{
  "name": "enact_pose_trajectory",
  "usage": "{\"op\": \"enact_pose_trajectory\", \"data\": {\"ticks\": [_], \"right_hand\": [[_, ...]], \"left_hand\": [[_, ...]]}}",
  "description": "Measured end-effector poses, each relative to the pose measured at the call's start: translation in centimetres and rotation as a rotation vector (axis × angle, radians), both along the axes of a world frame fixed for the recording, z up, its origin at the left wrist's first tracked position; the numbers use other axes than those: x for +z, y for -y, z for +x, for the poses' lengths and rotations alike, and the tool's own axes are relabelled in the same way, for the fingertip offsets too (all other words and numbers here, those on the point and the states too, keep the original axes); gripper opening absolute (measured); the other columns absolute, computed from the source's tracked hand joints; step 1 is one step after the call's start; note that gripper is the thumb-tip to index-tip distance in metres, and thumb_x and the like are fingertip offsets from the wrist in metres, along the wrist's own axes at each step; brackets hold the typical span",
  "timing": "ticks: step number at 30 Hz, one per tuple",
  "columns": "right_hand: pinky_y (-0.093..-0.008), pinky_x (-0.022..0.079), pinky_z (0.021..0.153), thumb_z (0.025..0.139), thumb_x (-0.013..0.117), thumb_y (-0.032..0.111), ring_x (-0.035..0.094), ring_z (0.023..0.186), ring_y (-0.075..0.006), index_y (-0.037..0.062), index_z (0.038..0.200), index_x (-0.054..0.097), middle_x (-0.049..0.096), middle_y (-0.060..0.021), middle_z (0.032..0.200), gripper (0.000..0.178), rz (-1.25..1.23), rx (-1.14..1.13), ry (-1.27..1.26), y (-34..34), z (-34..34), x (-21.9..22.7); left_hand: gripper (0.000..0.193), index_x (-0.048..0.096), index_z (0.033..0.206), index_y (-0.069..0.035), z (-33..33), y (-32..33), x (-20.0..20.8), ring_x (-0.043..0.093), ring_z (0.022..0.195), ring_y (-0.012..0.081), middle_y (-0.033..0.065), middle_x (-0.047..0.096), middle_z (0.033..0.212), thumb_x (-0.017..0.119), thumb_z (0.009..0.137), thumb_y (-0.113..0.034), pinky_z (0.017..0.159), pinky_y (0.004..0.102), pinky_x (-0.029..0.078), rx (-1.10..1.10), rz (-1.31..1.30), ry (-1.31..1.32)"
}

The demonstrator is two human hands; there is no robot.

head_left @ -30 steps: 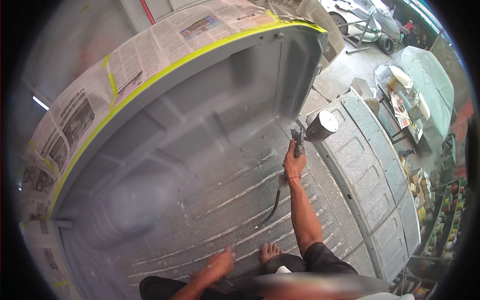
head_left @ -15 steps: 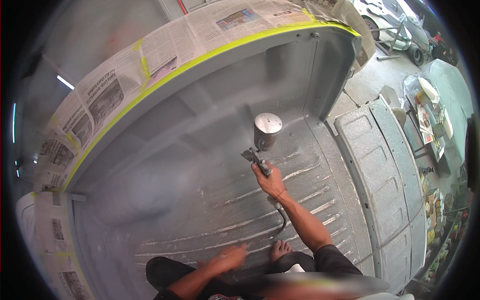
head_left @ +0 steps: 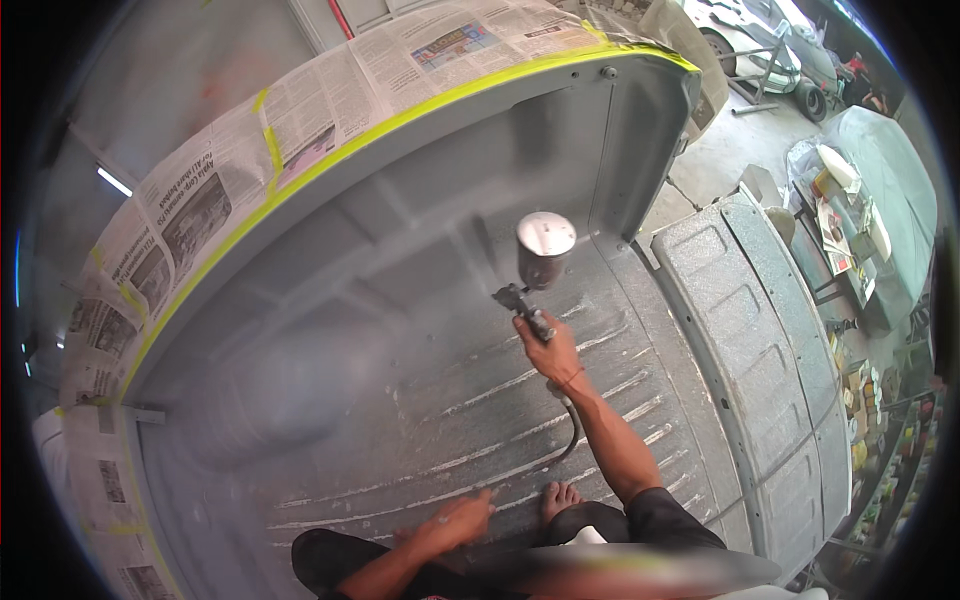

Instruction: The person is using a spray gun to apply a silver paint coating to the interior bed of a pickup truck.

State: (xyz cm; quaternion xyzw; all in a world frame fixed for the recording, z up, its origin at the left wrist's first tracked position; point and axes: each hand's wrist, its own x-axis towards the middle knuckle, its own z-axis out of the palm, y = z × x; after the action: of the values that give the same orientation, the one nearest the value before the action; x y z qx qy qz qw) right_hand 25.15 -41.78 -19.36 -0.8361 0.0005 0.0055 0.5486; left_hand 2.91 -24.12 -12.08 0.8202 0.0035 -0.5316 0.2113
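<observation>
A spray gun [head_left: 525, 308] with a round metal paint cup [head_left: 545, 250] on top is gripped in my right hand [head_left: 553, 352]. Its nozzle faces left, toward the grey inner side wall [head_left: 400, 215] of a pickup truck bed. From the handle a dark hose [head_left: 574, 430] curves down toward the bed floor. My left hand [head_left: 462, 521] hovers low in front of me near my knee, fingers loosely apart and nothing in them. Grey coating covers the wall and the wheel-arch bulge [head_left: 290, 385]; the ribbed floor [head_left: 500, 400] shows pale worn streaks.
Newspaper [head_left: 330, 110] held by yellow tape [head_left: 420, 103] covers the bed's top edge. The lowered tailgate [head_left: 765, 350] lies to the right. Beyond it stand a cluttered table [head_left: 835, 230], a covered shape [head_left: 890, 200] and a white car [head_left: 740, 35]. My bare foot [head_left: 562, 497] rests on the floor.
The spray gun and my right hand have shifted slightly right, and the gun's cup is tilted a little differently. The whole view has moved slightly. My left hand stays low in place.
</observation>
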Motion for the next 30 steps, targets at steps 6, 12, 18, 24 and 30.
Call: {"op": "enact_pose_trajectory", "data": {"ticks": [6,12,18,24,30], "right_hand": [[-0.0419,0.048,0.063,0.092,0.062,0.040,0.065,0.069,-0.0378,-0.0029,0.094,0.063,0.063,-0.0214,0.070,0.043,-0.041,-0.466,0.082,8.3,2.7,-1.5],[-0.0426,0.048,0.065,0.094,0.059,0.042,0.066,0.071,-0.0355,-0.0024,0.095,0.062,0.064,-0.0210,0.073,0.045,-0.054,-0.711,0.096,9.7,2.8,-1.1],[-0.0398,0.048,0.066,0.093,0.060,0.046,0.062,0.068,-0.0270,-0.0012,0.101,0.064,0.064,-0.0169,0.073,0.048,0.122,-0.479,-0.046,6.9,1.0,-2.0],[-0.0367,0.047,0.064,0.092,0.063,0.042,0.056,0.066,-0.0174,-0.0003,0.100,0.066,0.063,-0.0118,0.070,0.044,0.202,-0.057,-0.210,3.5,-1.3,-0.9],[-0.0384,0.046,0.061,0.090,0.066,0.038,0.060,0.065,-0.0231,-0.0009,0.095,0.066,0.063,-0.0157,0.069,0.039,0.213,0.264,-0.074,3.2,-1.5,2.2]], "left_hand": [[0.049,0.036,0.141,-0.006,0.0,0.6,-0.3,0.060,0.103,0.0484,0.0307,0.063,0.108,0.041,0.100,-0.031,0.089,0.0525,0.045,-0.001,0.015,0.044],[0.051,0.035,0.143,-0.005,0.2,0.7,-0.1,0.059,0.104,0.0487,0.0318,0.062,0.109,0.042,0.099,-0.030,0.092,0.0528,0.044,0.015,0.048,0.063],[0.053,0.034,0.144,-0.004,0.2,1.2,-0.5,0.058,0.106,0.0483,0.0315,0.062,0.111,0.043,0.099,-0.031,0.092,0.0524,0.044,-0.047,0.088,0.045],[0.041,0.043,0.131,-0.005,0.1,1.4,-1.4,0.058,0.106,0.0481,0.0299,0.062,0.112,0.042,0.100,-0.032,0.090,0.0535,0.045,-0.099,0.094,-0.024],[0.039,0.045,0.130,-0.007,0.1,2.0,-1.1,0.059,0.106,0.0463,0.0295,0.062,0.112,0.042,0.099,-0.032,0.089,0.0535,0.045,-0.106,0.057,0.031]]}}
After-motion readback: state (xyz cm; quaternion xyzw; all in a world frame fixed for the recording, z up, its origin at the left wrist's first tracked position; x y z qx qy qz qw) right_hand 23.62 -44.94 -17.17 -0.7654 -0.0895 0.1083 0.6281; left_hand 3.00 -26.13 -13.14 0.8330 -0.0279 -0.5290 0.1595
